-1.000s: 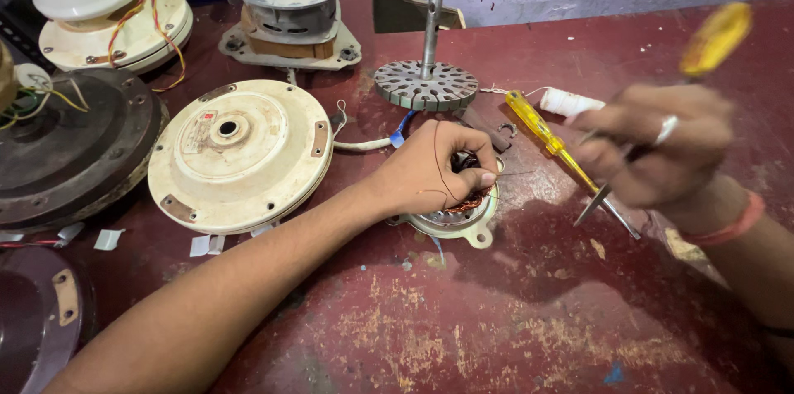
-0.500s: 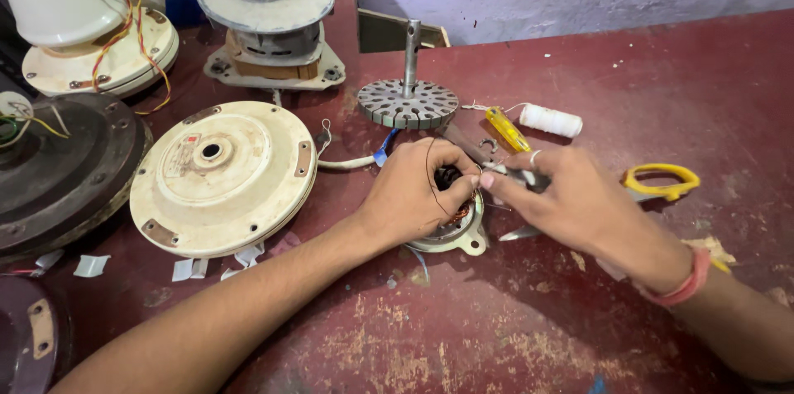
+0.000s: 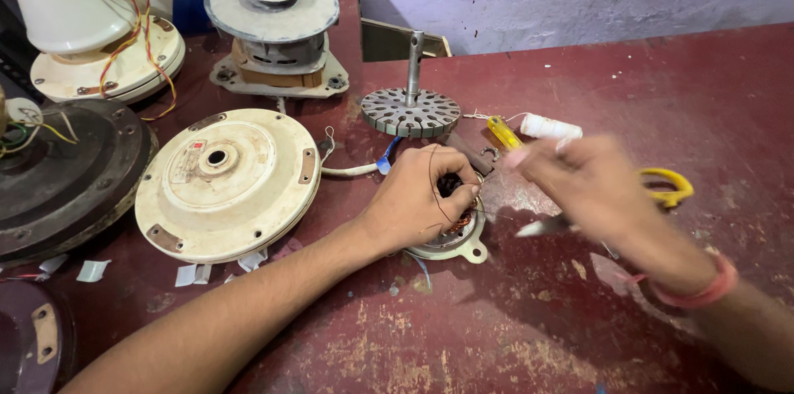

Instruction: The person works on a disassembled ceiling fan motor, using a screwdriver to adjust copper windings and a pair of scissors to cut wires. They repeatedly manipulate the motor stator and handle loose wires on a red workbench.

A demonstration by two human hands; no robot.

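Left hand [image 3: 418,200] clamps the small wound stator [image 3: 451,229], fingers closed around it. Blurred right hand [image 3: 591,187] grips yellow-handled scissors [image 3: 666,187]; their blade tip could nick the fine copper wire.

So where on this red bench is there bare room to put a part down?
Bare patches: the near edge of the worn red table between the two forearms, and the far right stretch beyond the yellow-handled scissors up to the wall. The left is crowded with the cream round fan cover and dark motor housing; the middle is taken by the left hand, copper-wound stator and right hand.
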